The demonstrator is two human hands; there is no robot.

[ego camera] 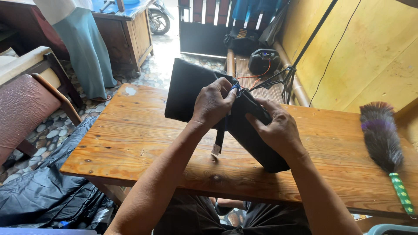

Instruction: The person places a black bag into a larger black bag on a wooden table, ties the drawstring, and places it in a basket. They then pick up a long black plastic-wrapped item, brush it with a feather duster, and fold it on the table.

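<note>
Left hand is pinching the blue-tipped strap above the black fabric piece, which right hand is gripping, its long axis running down-right.

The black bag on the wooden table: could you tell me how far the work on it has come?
Done: the black bag stands on the wooden table, with its strap hanging loose. In hand: the left hand pinches a blue piece at the top edge, and the right hand grips the side. Left: the feather duster lies untouched.
</note>
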